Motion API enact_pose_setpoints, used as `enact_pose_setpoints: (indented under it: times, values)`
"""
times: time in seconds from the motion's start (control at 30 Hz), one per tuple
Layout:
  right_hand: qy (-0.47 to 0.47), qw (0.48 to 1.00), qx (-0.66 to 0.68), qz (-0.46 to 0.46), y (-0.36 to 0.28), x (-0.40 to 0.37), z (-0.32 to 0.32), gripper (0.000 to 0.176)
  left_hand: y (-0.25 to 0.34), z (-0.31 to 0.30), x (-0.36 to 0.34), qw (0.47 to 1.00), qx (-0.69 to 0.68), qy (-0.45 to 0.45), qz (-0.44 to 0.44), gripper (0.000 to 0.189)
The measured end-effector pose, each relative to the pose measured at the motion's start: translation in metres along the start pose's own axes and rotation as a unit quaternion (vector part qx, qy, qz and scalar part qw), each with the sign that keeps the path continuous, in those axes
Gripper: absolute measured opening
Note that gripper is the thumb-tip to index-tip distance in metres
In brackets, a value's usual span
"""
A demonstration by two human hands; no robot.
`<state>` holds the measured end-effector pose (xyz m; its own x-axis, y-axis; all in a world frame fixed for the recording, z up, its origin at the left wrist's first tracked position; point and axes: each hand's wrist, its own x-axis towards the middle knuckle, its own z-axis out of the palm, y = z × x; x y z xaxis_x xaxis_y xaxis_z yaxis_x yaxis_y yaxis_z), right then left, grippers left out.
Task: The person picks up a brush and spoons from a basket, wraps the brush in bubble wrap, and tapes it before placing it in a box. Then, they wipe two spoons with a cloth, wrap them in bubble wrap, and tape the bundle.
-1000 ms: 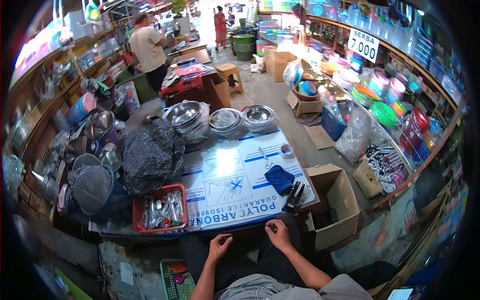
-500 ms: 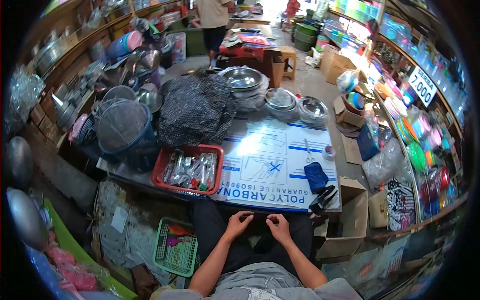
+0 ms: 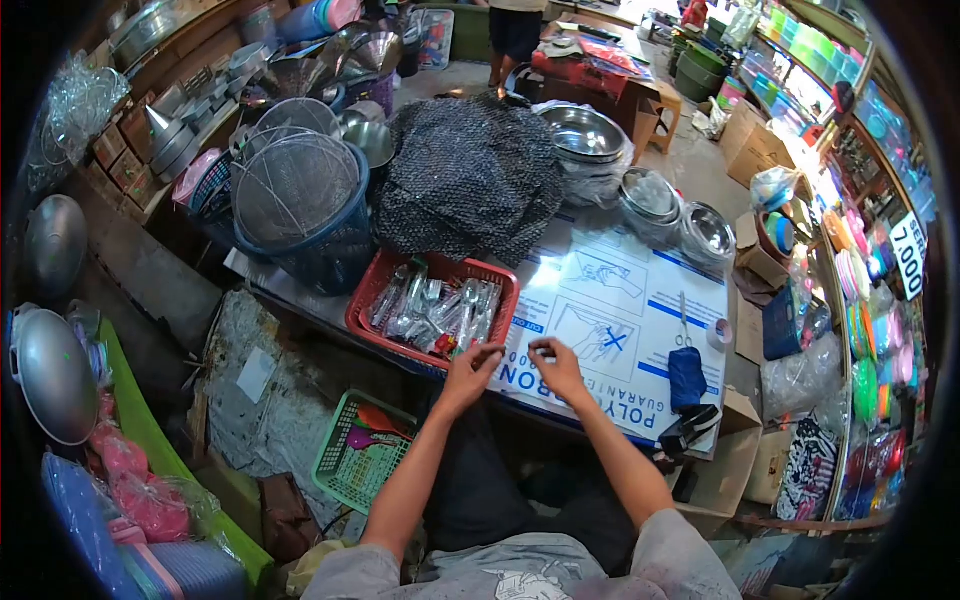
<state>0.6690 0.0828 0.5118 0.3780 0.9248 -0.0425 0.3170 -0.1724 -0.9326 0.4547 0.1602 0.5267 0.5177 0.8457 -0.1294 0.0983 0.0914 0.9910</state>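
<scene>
My left hand (image 3: 473, 372) is just in front of the red basket (image 3: 356, 318), at its near right corner, with curled fingers and thumb apart. Clear-wrapped cutlery (image 3: 435, 312) fills that basket. To its right, over the front edge of the table, my right hand (image 3: 558, 368) has bent fingers spread a little from the thumb. I see nothing in either hand. The white printed sheet (image 3: 570, 330) on the table lies beyond my right hand. Scissors (image 3: 683, 325), a tape roll (image 3: 719, 333) and a dark blue pouch (image 3: 686, 378) rest at its right side.
Black bubble wrap (image 3: 470, 180) is heaped behind the basket, beside metal bowls (image 3: 582, 135). A blue bin (image 3: 325, 255) with strainers stands left. Below is a green basket (image 3: 350, 470). A person (image 3: 515, 35) stands at the back. Cardboard boxes (image 3: 755, 145) sit at the right.
Both hands have risen and moved forward from my lap to the table's front edge, near the red basket. The view has shifted left and down.
</scene>
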Motion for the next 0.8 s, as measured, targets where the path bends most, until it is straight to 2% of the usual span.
enact_pose_setpoints:
  times: [0.07, 0.13, 0.2, 0.23, 0.3, 0.4, 0.47, 0.5, 0.57, 0.6, 0.67, 0.7, 0.73, 0.8]
  values:
    - [0.004, 0.995, -0.065, -0.072, -0.014, 0.054, 0.000, 0.025, 0.028, -0.021, 0.028, 1.000, 0.004, 0.014, -0.017, 0.031]
    - [-0.007, 0.990, -0.119, -0.069, -0.016, 0.117, 0.000, 0.026, 0.026, -0.039, 0.066, 0.998, 0.008, 0.053, 0.014, 0.028]
    - [0.042, 0.988, -0.066, -0.131, -0.014, 0.178, 0.005, 0.025, 0.026, -0.055, 0.103, 0.997, -0.033, 0.060, 0.043, 0.027]
    - [0.048, 0.996, -0.024, -0.068, -0.008, 0.211, 0.007, 0.024, 0.018, -0.061, 0.125, 0.994, -0.076, 0.053, 0.061, 0.032]
    - [0.092, 0.994, 0.023, -0.046, 0.000, 0.267, 0.012, 0.028, 0.032, -0.069, 0.155, 0.991, -0.116, 0.062, 0.025, 0.036]
    - [0.158, 0.986, -0.043, 0.017, -0.001, 0.321, 0.014, 0.048, 0.039, -0.077, 0.197, 0.978, -0.193, 0.076, -0.028, 0.047]
    - [0.213, 0.968, -0.132, 0.020, -0.011, 0.336, 0.020, 0.054, 0.040, -0.081, 0.217, 0.968, -0.229, 0.084, -0.048, 0.053]
    - [0.210, 0.969, -0.132, 0.021, -0.013, 0.342, 0.023, 0.054, 0.040, -0.082, 0.225, 0.964, -0.242, 0.085, -0.072, 0.058]
    - [0.248, 0.947, -0.176, 0.101, -0.017, 0.353, 0.029, 0.062, 0.039, -0.085, 0.235, 0.957, -0.259, 0.080, -0.099, 0.068]
    - [0.245, 0.948, -0.176, 0.101, -0.017, 0.359, 0.027, 0.062, 0.037, -0.085, 0.238, 0.957, -0.259, 0.083, -0.100, 0.068]
    - [0.106, 0.981, -0.087, 0.138, -0.017, 0.366, 0.020, 0.067, 0.038, -0.085, 0.242, 0.952, -0.270, 0.079, -0.124, 0.070]
    - [0.131, 0.983, -0.079, 0.104, -0.037, 0.353, 0.023, 0.057, 0.042, -0.084, 0.242, 0.946, -0.283, 0.084, -0.130, 0.066]
    - [0.130, 0.983, -0.079, 0.104, -0.049, 0.344, 0.025, 0.057, 0.047, -0.085, 0.241, 0.946, -0.284, 0.085, -0.130, 0.066]
    - [0.034, 0.978, 0.159, 0.132, -0.068, 0.326, 0.025, 0.041, 0.060, -0.086, 0.239, 0.937, -0.302, 0.098, -0.147, 0.056]
